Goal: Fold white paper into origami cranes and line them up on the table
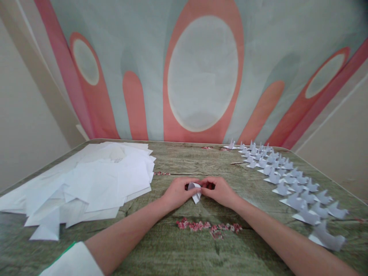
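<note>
"White sleeve with a green edge, nearest us at the left. What are the fingers doing?"

"Gripping, both sets. The left hand pinches a small folded paper, its thumb lying across the near face; the right hand has its fingertips closed on the paper's right edge."

"Where does the paper lie from each?"

"Directly between them. It sits deeper in the left hand, so I'd call that one nearer. Its long axis seems to run far to near, across the line joining the hands, one pointed end towards us. Whether that tip touches down, I can't tell."

"And underneath?"

"Wood-grain tabletop, with pink flowers on its near part. Overlapping white sheets spread out on the left; folded paper birds stand in rows on the right, near to far."

"Beyond?"

"A patterned backdrop at the far edge, plain walls left and right."
</note>
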Demonstrator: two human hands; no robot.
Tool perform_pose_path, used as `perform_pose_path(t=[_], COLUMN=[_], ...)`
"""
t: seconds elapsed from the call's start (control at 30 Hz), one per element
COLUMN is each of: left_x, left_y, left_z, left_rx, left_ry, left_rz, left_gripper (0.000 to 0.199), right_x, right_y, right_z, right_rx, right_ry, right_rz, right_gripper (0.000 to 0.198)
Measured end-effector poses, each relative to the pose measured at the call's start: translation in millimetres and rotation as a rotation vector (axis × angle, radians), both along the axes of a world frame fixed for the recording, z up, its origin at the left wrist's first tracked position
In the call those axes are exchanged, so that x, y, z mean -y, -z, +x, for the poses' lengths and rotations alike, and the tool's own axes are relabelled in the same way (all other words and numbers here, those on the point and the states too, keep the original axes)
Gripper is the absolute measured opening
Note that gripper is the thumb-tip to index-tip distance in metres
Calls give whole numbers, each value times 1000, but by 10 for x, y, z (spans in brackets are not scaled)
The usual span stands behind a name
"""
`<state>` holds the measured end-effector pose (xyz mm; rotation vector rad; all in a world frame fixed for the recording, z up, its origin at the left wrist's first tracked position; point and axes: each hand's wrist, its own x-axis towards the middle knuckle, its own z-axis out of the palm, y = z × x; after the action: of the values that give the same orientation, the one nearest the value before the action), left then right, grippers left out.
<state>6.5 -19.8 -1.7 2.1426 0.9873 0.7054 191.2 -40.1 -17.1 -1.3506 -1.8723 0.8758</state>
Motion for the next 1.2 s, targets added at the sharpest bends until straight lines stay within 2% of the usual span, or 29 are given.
perform_pose_path(t=[0.27,0.5,1.2], left_x=[19,50,100], left_y=[7,-31,-28], left_z=[3,10,14], left_rx=[40,-60,-178], left_ry=[38,46,27], left_rz=[49,158,313], left_gripper=[24,22,24], right_x=[-2,15,15], right_y=[19,1,35], right_z=[10,46,37], right_rx=[20,174,282], right_ry=[-8,-16,15], right_rz=[44,206,268], right_gripper=[20,16,12])
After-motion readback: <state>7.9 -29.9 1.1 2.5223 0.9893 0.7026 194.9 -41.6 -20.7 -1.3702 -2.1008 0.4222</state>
